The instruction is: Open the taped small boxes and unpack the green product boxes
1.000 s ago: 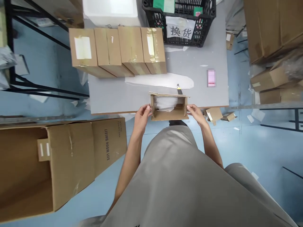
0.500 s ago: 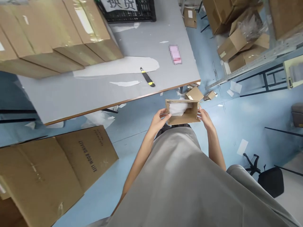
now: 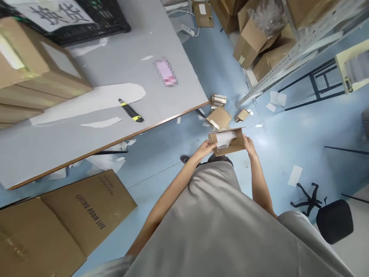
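Observation:
A small open cardboard box [image 3: 235, 147] is held in front of my body, above the floor. White wrapping [image 3: 224, 139] lies inside it, toward the left end; what it covers is hidden. My left hand [image 3: 205, 149] grips the box's left end, thumb at the front edge. On the right end my right hand [image 3: 249, 145] is closed around the side wall. A black and yellow utility knife [image 3: 131, 110] rests on the grey table [image 3: 161, 96] to the left, apart from both hands.
Taped cartons [image 3: 37, 73] and a black crate [image 3: 115, 19] stand on the table, near a blurred pink item [image 3: 166, 72]. A large carton [image 3: 86, 215] is at lower left. Small boxes [image 3: 219, 117] lie on the floor. A metal shelf [image 3: 271, 73] and black chair [image 3: 334, 221] stand right.
The view has swung, so the table and knife sit further left. Both hands still hold the box, which is slightly tilted now and further from the table.

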### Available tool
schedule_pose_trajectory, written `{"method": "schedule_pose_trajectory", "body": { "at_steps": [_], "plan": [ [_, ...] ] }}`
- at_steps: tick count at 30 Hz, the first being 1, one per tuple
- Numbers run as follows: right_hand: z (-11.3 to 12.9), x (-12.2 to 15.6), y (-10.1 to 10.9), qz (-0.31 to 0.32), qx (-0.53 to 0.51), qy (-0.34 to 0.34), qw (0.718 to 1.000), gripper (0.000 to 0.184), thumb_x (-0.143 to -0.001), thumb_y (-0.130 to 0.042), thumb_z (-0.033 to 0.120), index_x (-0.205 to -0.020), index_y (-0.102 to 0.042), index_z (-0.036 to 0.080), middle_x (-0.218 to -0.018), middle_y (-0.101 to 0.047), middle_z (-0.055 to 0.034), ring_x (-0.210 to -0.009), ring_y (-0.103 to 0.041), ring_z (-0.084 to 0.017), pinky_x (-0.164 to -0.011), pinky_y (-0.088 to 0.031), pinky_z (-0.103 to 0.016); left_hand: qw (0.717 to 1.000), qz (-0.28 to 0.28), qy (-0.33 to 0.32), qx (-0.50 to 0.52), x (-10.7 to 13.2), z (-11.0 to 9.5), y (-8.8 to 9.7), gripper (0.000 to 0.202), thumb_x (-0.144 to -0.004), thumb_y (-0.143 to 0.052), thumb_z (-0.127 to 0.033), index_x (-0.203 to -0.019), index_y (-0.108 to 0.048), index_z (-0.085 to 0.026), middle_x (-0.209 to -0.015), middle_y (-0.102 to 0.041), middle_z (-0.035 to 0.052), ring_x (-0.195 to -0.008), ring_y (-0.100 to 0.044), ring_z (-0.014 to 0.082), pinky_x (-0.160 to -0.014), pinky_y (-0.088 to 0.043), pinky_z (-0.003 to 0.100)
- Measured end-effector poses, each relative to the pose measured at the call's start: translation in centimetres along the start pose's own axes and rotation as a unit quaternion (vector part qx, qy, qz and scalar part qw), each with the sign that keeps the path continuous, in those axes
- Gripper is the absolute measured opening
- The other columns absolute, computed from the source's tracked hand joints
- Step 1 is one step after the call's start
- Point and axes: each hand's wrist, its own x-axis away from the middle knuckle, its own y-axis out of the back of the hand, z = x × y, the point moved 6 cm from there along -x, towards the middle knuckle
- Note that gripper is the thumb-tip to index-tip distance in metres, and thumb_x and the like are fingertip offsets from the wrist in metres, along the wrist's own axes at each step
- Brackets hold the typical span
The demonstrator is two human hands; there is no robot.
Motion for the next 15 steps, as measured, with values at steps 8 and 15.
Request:
{"method": "schedule_pose_trajectory", "body": {
  "at_steps": [8,15],
  "plan": [
    [-1.2,-12.0,9.9,0.012,0.183,-0.016,0.983,0.072,-0.109,-0.054,0.090,-0.098,-0.079,0.023,-0.125,-0.089,-0.0223,-0.129,-0.078,-0.040,-0.118,-0.057,-0.048,0.987,0.081,0.125,-0.059,-8.0,1.9,-15.1,0.028,-0.086,-0.091,-0.032,-0.100,-0.071,-0.019,-0.127,-0.085,0.0193,-0.128,-0.083,0.0342,-0.107,-0.071,0.041],
    [-1.7,-17.3,11.5,-0.059,0.141,0.040,0.987,0.077,-0.109,-0.061,0.079,-0.137,-0.084,0.011,-0.154,-0.082,-0.0306,-0.147,-0.076,-0.042,-0.131,-0.055,-0.056,0.986,0.057,0.123,-0.101,-10.4,2.7,-16.7,0.036,-0.086,-0.090,-0.038,-0.108,-0.068,-0.019,-0.143,-0.079,0.0261,-0.151,-0.071,0.0467,-0.113,-0.069,0.052]
  ]
}}
